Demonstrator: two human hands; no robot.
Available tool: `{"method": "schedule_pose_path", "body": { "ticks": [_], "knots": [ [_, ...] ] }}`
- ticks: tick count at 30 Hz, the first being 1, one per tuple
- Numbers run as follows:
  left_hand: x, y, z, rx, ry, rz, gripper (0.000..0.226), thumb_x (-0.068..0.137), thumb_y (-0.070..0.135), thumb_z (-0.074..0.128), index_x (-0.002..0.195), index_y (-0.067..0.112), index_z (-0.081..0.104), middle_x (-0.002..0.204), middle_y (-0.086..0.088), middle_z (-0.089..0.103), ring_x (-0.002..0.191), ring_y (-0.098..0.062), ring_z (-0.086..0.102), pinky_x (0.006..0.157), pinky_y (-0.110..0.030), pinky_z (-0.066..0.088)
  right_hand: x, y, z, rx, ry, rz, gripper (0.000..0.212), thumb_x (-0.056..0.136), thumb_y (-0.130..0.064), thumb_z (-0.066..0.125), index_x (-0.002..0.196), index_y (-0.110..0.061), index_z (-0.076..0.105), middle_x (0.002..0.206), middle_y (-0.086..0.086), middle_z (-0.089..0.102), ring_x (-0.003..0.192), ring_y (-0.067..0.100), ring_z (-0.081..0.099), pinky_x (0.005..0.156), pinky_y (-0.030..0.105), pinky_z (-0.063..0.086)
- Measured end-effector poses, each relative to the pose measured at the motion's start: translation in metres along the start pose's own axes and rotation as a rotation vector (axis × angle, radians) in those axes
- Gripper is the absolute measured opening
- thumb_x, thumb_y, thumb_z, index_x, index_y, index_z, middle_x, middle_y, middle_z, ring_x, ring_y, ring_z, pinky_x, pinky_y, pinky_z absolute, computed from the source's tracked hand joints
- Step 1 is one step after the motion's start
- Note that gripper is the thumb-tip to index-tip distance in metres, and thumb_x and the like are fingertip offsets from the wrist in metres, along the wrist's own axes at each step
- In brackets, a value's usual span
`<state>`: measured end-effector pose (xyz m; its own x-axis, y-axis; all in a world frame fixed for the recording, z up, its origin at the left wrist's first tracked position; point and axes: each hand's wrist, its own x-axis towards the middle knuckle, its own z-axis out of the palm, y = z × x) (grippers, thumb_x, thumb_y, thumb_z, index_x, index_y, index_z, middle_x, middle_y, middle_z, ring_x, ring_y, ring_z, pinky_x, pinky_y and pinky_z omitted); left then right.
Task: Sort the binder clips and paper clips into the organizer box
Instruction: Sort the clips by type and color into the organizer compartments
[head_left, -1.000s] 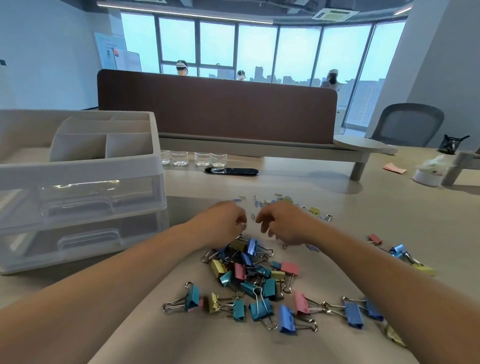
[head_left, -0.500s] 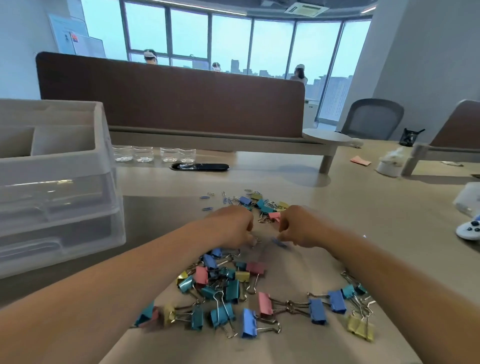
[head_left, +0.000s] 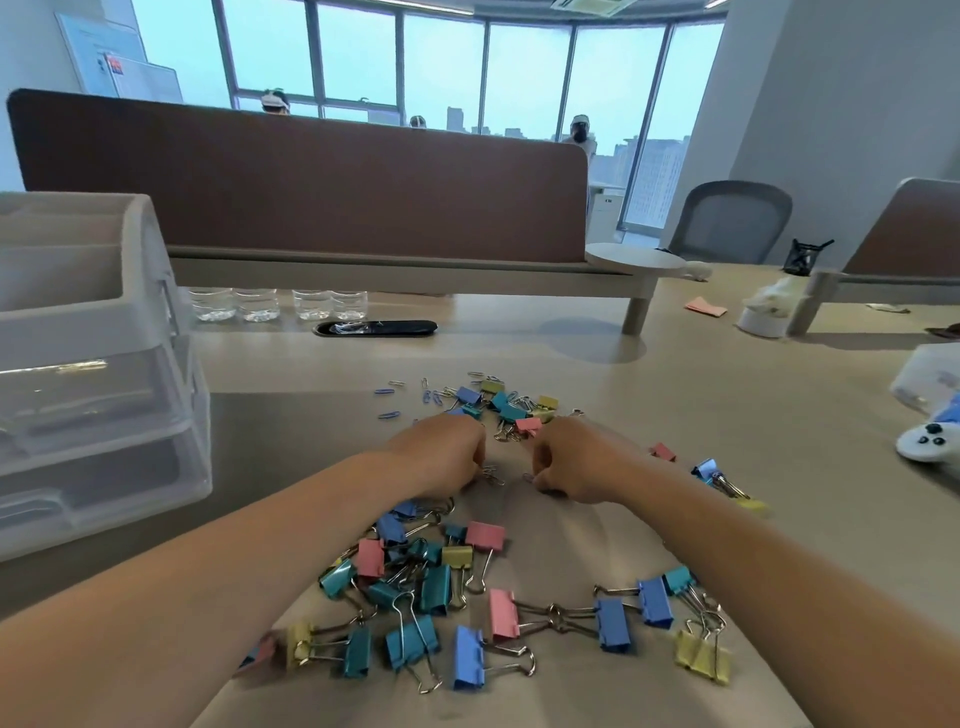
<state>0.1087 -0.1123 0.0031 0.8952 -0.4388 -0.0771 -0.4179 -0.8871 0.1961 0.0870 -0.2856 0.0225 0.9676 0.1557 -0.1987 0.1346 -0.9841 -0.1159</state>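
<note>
Colourful binder clips (head_left: 434, 582) lie in a loose pile on the table between my forearms. A smaller pile of binder clips (head_left: 501, 402) sits just beyond my hands, with blue paper clips (head_left: 389, 414) scattered to its left. My left hand (head_left: 441, 460) and my right hand (head_left: 576, 462) rest side by side on the table, fingers curled under. Silver paper clips (head_left: 491, 475) show at their fingertips, and each hand seems to pinch some. The white organizer box (head_left: 93, 332), with open top compartments and clear drawers, stands at the far left.
Water bottles (head_left: 275, 304) and a black cable slot (head_left: 375, 328) sit below the brown desk divider (head_left: 311, 187). At the right edge lies a white controller (head_left: 930, 441). More binder clips (head_left: 711, 470) lie right of my right wrist. People sit behind the divider.
My view has swung right, so the organizer box sits further left in the frame. Both hands have stayed curled and drawn back a little from the far clips.
</note>
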Motion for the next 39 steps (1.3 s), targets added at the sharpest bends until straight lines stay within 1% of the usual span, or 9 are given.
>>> {"method": "schedule_pose_path", "body": {
  "ticks": [6,10,12,14,18,23,28,31,39],
  "knots": [
    [0.004,-0.013,-0.011,-0.069,0.106,0.015,0.02,0.098,0.018,0.053,0.11,0.016,0.068,0.11,0.002,0.065,0.093,-0.011,0.056,0.082,-0.024,0.041,0.012,0.005,-0.005,0.063,0.103,-0.03,0.016,0.094,-0.03,0.061,0.094,-0.016,0.069,0.1,0.003,0.065,0.092,0.022,0.061,0.078,0.033,0.05],
    [0.016,-0.035,-0.019,-0.065,0.217,-0.05,0.015,0.096,0.019,0.056,0.107,0.017,0.066,0.109,0.0,0.063,0.097,-0.016,0.057,0.082,-0.029,0.044,0.034,-0.006,-0.002,0.1,0.216,-0.069,0.017,0.092,-0.029,0.061,0.076,-0.025,0.059,0.096,0.001,0.064,0.086,0.021,0.06,0.075,0.037,0.053],
    [0.024,-0.043,-0.02,-0.044,0.224,-0.067,0.022,0.093,0.019,0.06,0.115,0.017,0.064,0.114,-0.003,0.062,0.101,-0.019,0.057,0.085,-0.033,0.046,0.042,-0.013,-0.001,0.094,0.254,-0.098,0.011,0.091,-0.026,0.06,0.081,-0.022,0.063,0.09,0.001,0.064,0.081,0.022,0.06,0.075,0.041,0.055],
    [0.031,-0.046,-0.019,-0.006,0.193,-0.04,0.034,0.092,0.015,0.061,0.125,0.021,0.061,0.119,-0.003,0.059,0.105,-0.022,0.055,0.086,-0.033,0.046,0.049,-0.018,-0.001,0.069,0.291,-0.128,0.007,0.09,-0.019,0.059,0.088,-0.018,0.065,0.092,0.002,0.064,0.084,0.023,0.06,0.073,0.037,0.053],
    [0.039,-0.044,-0.014,0.042,0.136,0.017,0.043,0.09,0.009,0.061,0.129,0.026,0.058,0.118,-0.007,0.056,0.106,-0.026,0.056,0.08,-0.032,0.043,0.066,-0.021,0.002,-0.044,0.351,-0.183,0.021,0.087,-0.011,0.058,0.103,-0.023,0.066,0.098,0.001,0.061,0.091,0.025,0.061,0.069,0.032,0.046],
    [0.043,-0.048,-0.014,0.023,0.109,0.02,0.033,0.089,0.015,0.063,0.121,0.02,0.06,0.112,-0.007,0.062,0.098,-0.024,0.057,0.073,-0.03,0.04,0.089,-0.025,-0.002,-0.085,0.269,-0.242,0.041,0.083,-0.005,0.057,0.117,-0.027,0.066,0.109,0.002,0.063,0.101,0.025,0.058,0.071,0.028,0.038],
    [0.037,-0.062,-0.019,0.059,0.127,0.013,0.024,0.09,0.021,0.062,0.113,0.018,0.058,0.106,-0.002,0.061,0.095,-0.022,0.057,0.076,-0.034,0.046,0.1,-0.03,-0.006,-0.07,0.135,-0.253,0.052,0.08,-0.002,0.062,0.124,-0.031,0.062,0.117,0.001,0.065,0.098,0.023,0.057,0.076,0.031,0.048],
    [0.031,-0.066,-0.024,0.009,0.138,0.0,0.029,0.092,0.022,0.061,0.12,0.017,0.054,0.112,-0.003,0.06,0.096,-0.02,0.055,0.078,-0.032,0.045,0.103,-0.032,-0.008,-0.117,0.136,-0.283,0.049,0.082,-0.008,0.068,0.125,-0.029,0.059,0.121,0.001,0.063,0.106,0.024,0.057,0.084,0.036,0.05],
    [0.026,-0.077,-0.034,-0.07,0.169,-0.035,0.037,0.095,0.015,0.055,0.132,0.018,0.054,0.13,-0.007,0.054,0.112,-0.022,0.052,0.087,-0.026,0.039,0.104,-0.036,-0.011,-0.201,0.144,-0.335,0.043,0.09,-0.02,0.066,0.131,-0.031,0.056,0.125,-0.001,0.061,0.111,0.022,0.054,0.082,0.031,0.043]
  ]
}}
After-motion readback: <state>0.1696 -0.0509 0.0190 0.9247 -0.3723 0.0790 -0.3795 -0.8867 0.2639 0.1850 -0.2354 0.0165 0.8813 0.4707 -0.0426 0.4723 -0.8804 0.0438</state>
